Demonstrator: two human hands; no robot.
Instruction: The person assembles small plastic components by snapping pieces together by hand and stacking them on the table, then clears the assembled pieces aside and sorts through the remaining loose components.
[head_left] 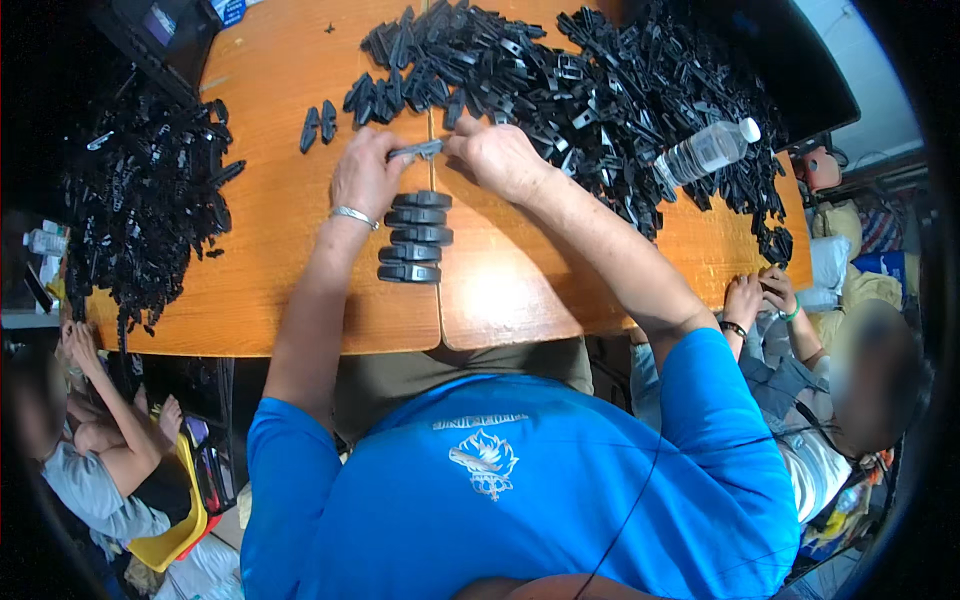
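Note:
Between my two hands is a small dark plastic clip-like part (418,149), long and narrow, with a pale glint at its right end. My left hand (366,175), with a silver bracelet at the wrist, is closed on its left end. The fingers of my right hand (497,158) are curled and pinch at its right end, partly hiding it. Just below, toward me, several black plastic parts (415,237) lie in a neat column. Beyond my left hand two loose black parts (310,130) lie side by side.
A large heap of black parts (590,90) spreads across the far right, with a clear plastic bottle (708,152) lying on it. Another dark heap (140,210) covers the left of the wooden table (270,230). Co-workers' hands (760,298) are at both table ends.

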